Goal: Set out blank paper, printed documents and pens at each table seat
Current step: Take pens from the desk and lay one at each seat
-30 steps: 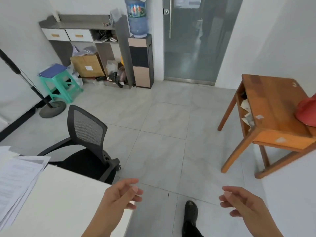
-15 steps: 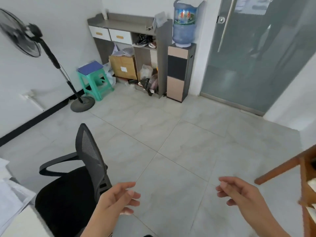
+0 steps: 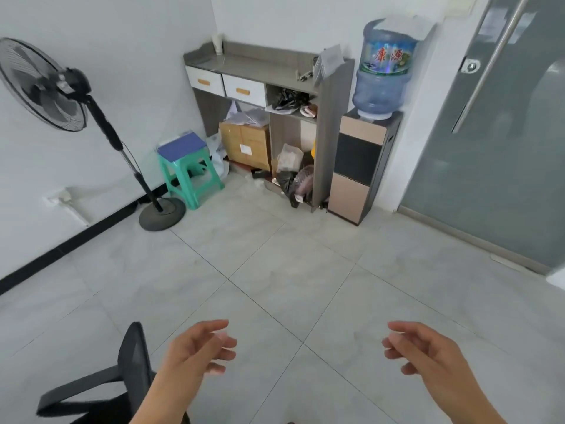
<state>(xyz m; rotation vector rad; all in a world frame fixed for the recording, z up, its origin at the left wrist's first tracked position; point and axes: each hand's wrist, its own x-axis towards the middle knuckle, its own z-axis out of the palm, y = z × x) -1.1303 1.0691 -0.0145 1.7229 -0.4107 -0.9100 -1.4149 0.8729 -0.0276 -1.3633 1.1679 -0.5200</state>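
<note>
My left hand (image 3: 198, 350) hovers low in the head view, fingers relaxed and loosely spread, holding nothing. My right hand (image 3: 425, 353) hovers opposite it on the right, also relaxed and holding nothing. Both hang over the grey tiled floor. No paper, printed documents, pens or table are in view. A blue folder (image 3: 182, 146) lies on a green plastic stool (image 3: 191, 174) by the far wall.
A black mesh office chair (image 3: 128, 371) stands at the lower left, next to my left forearm. A standing fan (image 3: 46, 87) is at the left wall. A grey shelf unit (image 3: 263, 71), a cardboard box (image 3: 246, 145), a water dispenser (image 3: 367, 154) and a frosted glass door (image 3: 495, 148) line the back.
The view has swung left and up: the white table with papers and the wooden table have left the frame, and the fan and shelf have come closer. Both hands stay relaxed and hold nothing.
</note>
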